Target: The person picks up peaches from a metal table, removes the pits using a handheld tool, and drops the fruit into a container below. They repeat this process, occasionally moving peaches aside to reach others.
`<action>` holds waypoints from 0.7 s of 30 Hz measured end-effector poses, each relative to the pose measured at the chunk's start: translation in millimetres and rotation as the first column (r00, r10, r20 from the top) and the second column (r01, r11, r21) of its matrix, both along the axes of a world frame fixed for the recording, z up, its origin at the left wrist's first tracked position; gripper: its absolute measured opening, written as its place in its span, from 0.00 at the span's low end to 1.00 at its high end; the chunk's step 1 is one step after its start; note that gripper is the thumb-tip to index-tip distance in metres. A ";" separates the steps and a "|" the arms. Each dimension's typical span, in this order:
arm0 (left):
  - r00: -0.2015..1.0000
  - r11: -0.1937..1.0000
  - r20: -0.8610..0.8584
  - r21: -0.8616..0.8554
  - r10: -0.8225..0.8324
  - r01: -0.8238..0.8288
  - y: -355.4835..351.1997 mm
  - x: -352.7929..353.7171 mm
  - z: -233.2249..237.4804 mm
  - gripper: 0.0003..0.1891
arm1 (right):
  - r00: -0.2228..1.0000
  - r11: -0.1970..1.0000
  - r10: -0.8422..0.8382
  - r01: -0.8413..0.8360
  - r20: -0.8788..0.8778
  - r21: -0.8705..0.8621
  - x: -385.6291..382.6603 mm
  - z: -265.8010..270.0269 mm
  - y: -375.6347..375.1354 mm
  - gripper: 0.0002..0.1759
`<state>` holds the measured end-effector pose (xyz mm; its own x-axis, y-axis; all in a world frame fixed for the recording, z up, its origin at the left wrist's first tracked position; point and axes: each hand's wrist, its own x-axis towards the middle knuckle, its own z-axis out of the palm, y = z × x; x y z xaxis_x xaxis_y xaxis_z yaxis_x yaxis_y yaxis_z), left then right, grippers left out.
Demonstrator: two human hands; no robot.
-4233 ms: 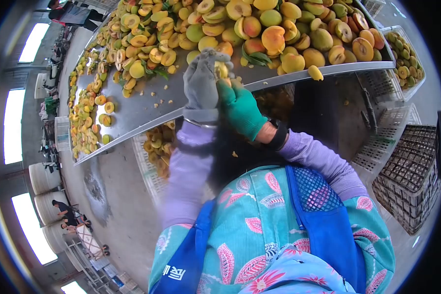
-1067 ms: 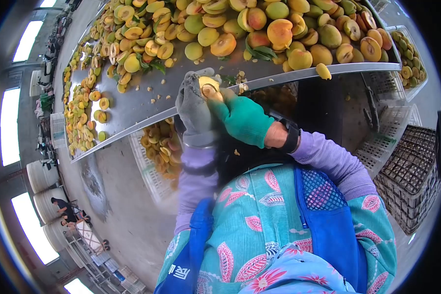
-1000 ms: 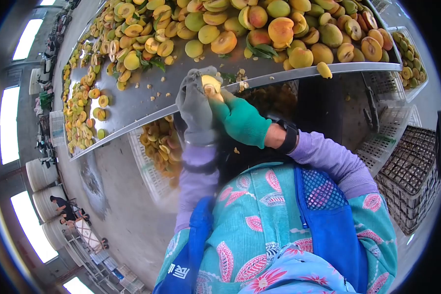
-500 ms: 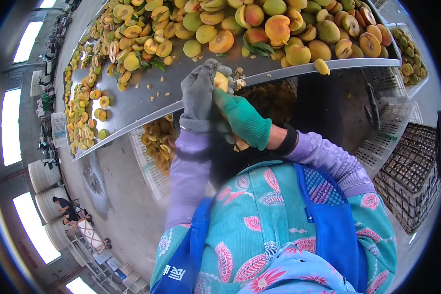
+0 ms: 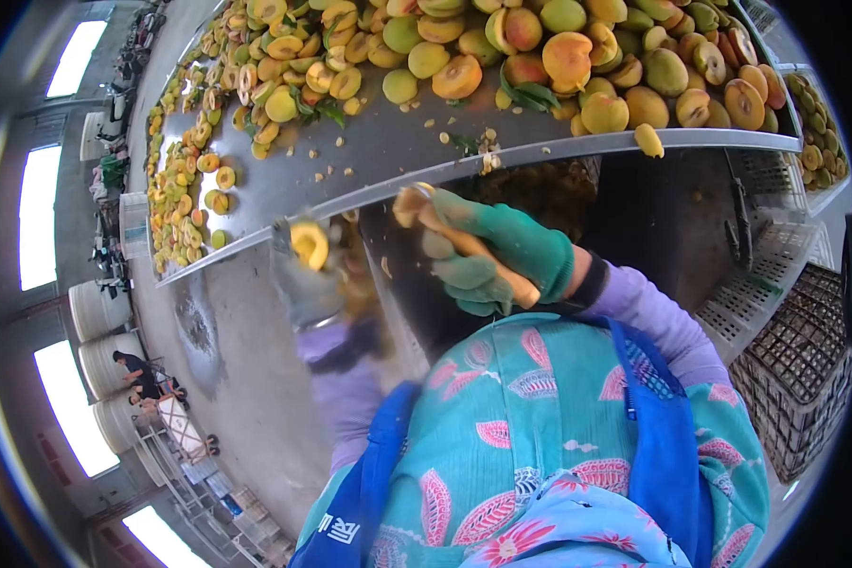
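My right hand [image 5: 502,251], in a green glove, is wrapped round the wooden handle of a pitting tool [image 5: 464,243], whose tip points up and left. My left hand [image 5: 305,284], in a grey glove and smeared by motion, holds a yellow halved fruit [image 5: 310,245] below the edge of the metal table [image 5: 379,142]. Fruit halves and whole fruit [image 5: 454,76] are heaped on the table's far side. Small pits and scraps lie near its front edge. Under my left hand, a container of fruit is partly hidden and blurred.
A white crate of fruit [image 5: 817,133] stands at the right end of the table. Below it are a tilted white crate [image 5: 762,284] and stacked dark crates [image 5: 795,350]. Two people [image 5: 142,379] are far off at the left, near large white tubs [image 5: 99,364].
My hands have come apart. The left has moved left and down with the fruit half, while the right now holds the tool apart from it. The view has shifted slightly.
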<state>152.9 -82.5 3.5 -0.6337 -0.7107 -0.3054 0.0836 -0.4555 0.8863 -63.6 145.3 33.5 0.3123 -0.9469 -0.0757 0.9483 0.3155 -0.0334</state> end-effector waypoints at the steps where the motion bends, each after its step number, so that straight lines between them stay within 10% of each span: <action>1: 0.871 0.921 0.399 -0.366 0.288 -0.137 -5.8 13.2 6.4 0.21 | 0.995 0.994 0.032 -0.022 -0.095 0.103 -8.4 -7.5 0.4 0.22; 3: 0.607 0.472 0.613 -0.786 0.506 0.400 -15.0 36.6 16.3 0.25 | 0.946 0.932 0.041 0.080 -0.321 0.354 -11.5 -30.7 3.3 0.24; 5: 0.421 -0.157 0.456 -0.510 0.784 0.845 -22.7 10.8 29.9 0.28 | 0.918 0.897 -0.025 0.195 -0.396 0.396 -19.9 -32.5 1.6 0.24; 7: 0.440 0.528 0.819 -0.574 0.369 0.625 -8.0 -78.5 72.4 0.29 | 0.899 0.897 -0.054 0.235 -0.435 0.375 -24.7 -39.2 3.5 0.25; 11: 0.651 0.024 0.659 -0.710 0.377 0.704 -20.8 -210.1 17.1 0.27 | 0.814 0.879 -0.017 0.289 -0.581 0.378 -21.2 -0.8 0.9 0.19; 14: 0.472 0.161 0.834 -0.527 0.286 0.834 -23.3 -241.2 16.4 0.29 | 0.878 0.824 -0.005 0.276 -0.480 0.496 -33.8 -14.8 6.5 0.18; 15: 0.475 0.430 0.879 -0.447 0.045 0.785 -27.4 -233.7 28.5 0.30 | 0.862 0.814 -0.045 0.324 -0.504 0.482 -36.4 -16.3 8.9 0.19; 18: 0.881 0.875 -0.004 -0.118 -0.474 0.470 -26.6 -179.6 12.0 0.22 | 0.337 0.820 -0.107 0.562 -0.936 0.109 -27.0 -21.5 -3.9 0.21; 21: 0.925 0.921 -0.102 -0.182 -0.366 0.344 29.3 -153.0 17.2 0.24 | -0.099 0.846 -0.105 0.515 -0.990 -0.141 -15.7 -25.2 -26.0 0.23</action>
